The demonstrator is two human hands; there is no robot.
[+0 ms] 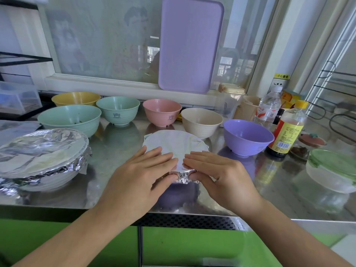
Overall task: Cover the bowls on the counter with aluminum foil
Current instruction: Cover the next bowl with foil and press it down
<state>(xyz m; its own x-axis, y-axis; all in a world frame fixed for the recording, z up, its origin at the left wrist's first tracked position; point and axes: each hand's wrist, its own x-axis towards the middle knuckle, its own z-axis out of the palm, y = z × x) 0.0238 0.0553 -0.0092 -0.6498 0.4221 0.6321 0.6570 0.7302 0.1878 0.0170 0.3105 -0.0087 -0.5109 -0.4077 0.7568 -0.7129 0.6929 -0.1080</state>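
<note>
Foil [174, 144] on bowl, hands [184, 173] pressing edge (labels unreadable).

Home kitchen. Steel worktop [115, 151] over green cabinet fronts [183, 245]. On worktop: plastic bowls, sauce bottle [287, 132] and water bottle [267, 108] at right. Behind worktop: window [107, 41], purple cutting board [190, 45] leaning on sill.

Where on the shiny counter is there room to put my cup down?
Bare steel shows between the foil-covered big bowl and the small bowl under both hands, and at the front edge between the right hand and the lidded clear container. The back row of bowls and the bottles at right are crowded.
</note>
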